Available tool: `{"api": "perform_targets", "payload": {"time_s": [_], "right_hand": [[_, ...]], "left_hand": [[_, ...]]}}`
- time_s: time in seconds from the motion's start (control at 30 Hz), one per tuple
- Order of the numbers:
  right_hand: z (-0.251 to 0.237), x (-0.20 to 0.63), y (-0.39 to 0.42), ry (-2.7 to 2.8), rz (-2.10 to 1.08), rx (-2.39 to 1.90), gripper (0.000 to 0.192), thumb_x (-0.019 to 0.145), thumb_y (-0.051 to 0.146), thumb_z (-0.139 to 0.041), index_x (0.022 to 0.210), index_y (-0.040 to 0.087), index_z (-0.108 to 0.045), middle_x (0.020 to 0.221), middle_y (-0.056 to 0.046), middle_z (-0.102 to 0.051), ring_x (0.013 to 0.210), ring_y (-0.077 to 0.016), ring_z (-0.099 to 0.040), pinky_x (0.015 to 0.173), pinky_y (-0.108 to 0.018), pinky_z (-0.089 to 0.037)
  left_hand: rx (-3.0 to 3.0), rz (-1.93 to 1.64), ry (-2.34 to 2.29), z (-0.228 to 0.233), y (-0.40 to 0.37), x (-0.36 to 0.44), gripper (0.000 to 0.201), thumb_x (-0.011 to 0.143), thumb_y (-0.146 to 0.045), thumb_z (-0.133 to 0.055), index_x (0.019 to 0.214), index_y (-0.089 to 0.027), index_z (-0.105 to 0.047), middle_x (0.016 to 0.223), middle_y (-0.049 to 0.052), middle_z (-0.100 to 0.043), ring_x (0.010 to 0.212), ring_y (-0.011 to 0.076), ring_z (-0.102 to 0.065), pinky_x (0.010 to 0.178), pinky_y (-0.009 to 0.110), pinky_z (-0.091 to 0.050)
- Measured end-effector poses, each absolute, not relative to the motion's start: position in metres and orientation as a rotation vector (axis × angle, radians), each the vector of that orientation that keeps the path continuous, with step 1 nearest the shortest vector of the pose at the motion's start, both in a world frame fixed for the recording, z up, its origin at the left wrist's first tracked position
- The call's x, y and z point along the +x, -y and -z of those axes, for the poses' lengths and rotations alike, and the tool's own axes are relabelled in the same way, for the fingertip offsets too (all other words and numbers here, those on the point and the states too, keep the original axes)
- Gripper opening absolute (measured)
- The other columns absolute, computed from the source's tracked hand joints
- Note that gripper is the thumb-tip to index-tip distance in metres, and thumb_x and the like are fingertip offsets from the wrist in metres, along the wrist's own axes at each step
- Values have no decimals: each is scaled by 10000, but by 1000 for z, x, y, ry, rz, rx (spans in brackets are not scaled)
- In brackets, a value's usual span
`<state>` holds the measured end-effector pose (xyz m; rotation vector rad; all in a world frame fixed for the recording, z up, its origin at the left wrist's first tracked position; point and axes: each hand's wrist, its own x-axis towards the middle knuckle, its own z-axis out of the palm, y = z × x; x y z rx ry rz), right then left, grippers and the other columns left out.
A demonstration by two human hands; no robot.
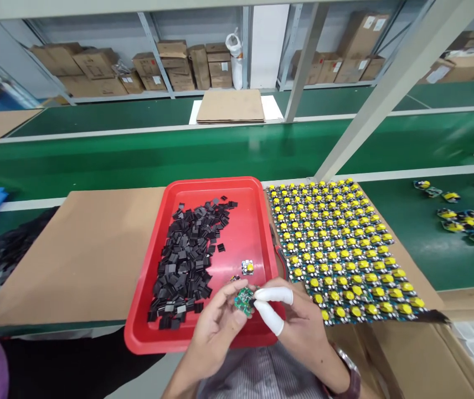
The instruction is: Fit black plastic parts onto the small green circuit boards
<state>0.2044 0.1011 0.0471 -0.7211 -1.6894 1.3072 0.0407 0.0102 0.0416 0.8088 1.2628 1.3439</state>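
My left hand [215, 331] holds a small green circuit board [243, 301] between thumb and fingers, above the near right part of a red tray [204, 185]. My right hand [305, 327] wears white finger cots on thumb and index finger. Those two fingertips pinch a small dark piece against the board's right edge; its exact shape is mostly hidden. Inside the tray, many flat black square pieces [187, 249] lie heaped on the left. Another circuit board with a yellow part [247, 267] rests on the tray floor just beyond my hands, and one more is partly hidden behind my left fingers.
Rows of yellow-topped circuit boards [336, 249] cover a cardboard sheet at right. Red-handled tool [281, 260] lies beside the tray. A cardboard sheet [83, 249] and dark pieces [13, 241] are at left. Loose boards [465, 221] sit far right. A slanted metal post [386, 94] rises ahead.
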Motion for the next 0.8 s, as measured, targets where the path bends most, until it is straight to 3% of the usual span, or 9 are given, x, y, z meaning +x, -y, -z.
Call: {"api": "perform_targets", "payload": {"time_s": [0.07,0.13,0.33,0.53,0.8], "right_hand": [[-50,205,-100,1726,-1260,-682,338,925,69,-669,1136,323,-741,937,-18,-736,829,-176,-701,751,-318,-589],[-53,205,-99,1742,-1237,-660,383,920,42,-660,1166,327,-727,957,-16,-727,833,-168,-699,748,-308,-582],[-56,208,-93,1834,-1217,-646,408,910,11,-637,1169,319,-703,915,-11,-694,814,-170,-680,735,-310,-562],[-57,210,-91,1872,-1205,-700,300,903,36,-636,1056,289,-689,874,-7,-664,770,-177,-657,691,-305,-541],[-56,206,-88,1911,-1147,-732,236,931,68,-616,1043,271,-661,816,3,-623,749,-176,-645,694,-301,-535]], "left_hand": [[811,-1331,-1251,-40,-9,41,435,924,-308,-736,1354,-305,-672,1398,91,-662,1274,249,-644,1044,305,-542],[805,-1320,-1269,-38,-8,41,466,900,-277,-765,1354,-325,-672,1415,75,-651,1315,239,-620,1085,296,-513],[777,-1409,-1258,-41,-10,43,366,849,-215,-812,1198,-300,-739,1163,54,-761,1090,196,-735,973,274,-587],[771,-1417,-1220,-44,-12,46,335,844,-206,-814,1171,-257,-764,1215,103,-769,1127,250,-742,996,355,-598],[856,-1391,-1267,-38,-7,40,340,838,-181,-814,1158,-285,-770,1204,72,-768,1138,220,-737,1012,312,-581]]}}
